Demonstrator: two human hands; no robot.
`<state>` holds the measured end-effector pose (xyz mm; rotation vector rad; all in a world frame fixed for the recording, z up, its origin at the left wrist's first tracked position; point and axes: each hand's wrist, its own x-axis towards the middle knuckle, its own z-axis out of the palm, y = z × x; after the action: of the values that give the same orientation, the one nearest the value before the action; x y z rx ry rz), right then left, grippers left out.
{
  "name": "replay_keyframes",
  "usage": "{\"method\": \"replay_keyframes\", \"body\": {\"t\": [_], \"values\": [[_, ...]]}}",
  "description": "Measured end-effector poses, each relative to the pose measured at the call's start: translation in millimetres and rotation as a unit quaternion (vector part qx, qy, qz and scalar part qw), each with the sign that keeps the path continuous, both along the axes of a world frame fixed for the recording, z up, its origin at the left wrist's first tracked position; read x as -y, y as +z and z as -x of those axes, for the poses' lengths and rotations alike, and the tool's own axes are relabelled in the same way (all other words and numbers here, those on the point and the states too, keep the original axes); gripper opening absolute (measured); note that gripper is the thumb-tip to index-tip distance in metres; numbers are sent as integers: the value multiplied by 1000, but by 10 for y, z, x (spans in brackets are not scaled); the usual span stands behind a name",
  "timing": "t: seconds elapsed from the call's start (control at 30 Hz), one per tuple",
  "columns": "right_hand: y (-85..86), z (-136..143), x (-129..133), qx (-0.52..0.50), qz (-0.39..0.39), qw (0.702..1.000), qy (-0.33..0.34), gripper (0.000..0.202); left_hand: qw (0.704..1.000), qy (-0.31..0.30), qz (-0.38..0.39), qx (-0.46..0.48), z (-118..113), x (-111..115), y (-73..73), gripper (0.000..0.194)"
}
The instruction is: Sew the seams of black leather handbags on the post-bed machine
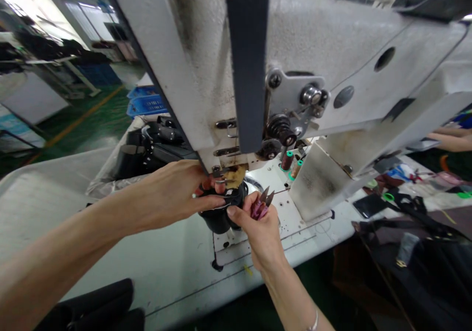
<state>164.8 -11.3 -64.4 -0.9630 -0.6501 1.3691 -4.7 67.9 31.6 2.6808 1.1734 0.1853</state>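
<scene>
Below the head of a large white sewing machine [206, 90], a black curved piece [217, 221], perhaps leather, sits by the needle area. My left hand [184, 186] grips its upper edge, thumb along the near side and fingertips beside the presser foot. My right hand [263, 232] has thread snips [262, 207] tucked in its curled fingers, blades pointing up, while its thumb presses the right side of the black piece. A scrap of tan material [236, 176] hangs near the needle. The machine head hides part of the work.
Thread spools [287, 160] stand behind the needle area. Several black pieces [158, 146] are heaped on the left, with blue baskets [147, 105] beyond. Dark rolled pieces [99, 304] lie at the near left. A phone [370, 206] and black straps lie right; another person's arm [452, 139] shows there.
</scene>
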Motion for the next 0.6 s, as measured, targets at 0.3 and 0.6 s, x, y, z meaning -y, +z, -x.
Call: {"method": "replay_keyframes", "body": {"t": [0.3,0.6], "values": [[-114,168,-40,12,-26,997,-72,33,999,-21,-15,-25,-10,87,11,15],[-101,200,-61,-83,-15,994,-63,35,965,-89,-246,19,6,509,-149,21]]}}
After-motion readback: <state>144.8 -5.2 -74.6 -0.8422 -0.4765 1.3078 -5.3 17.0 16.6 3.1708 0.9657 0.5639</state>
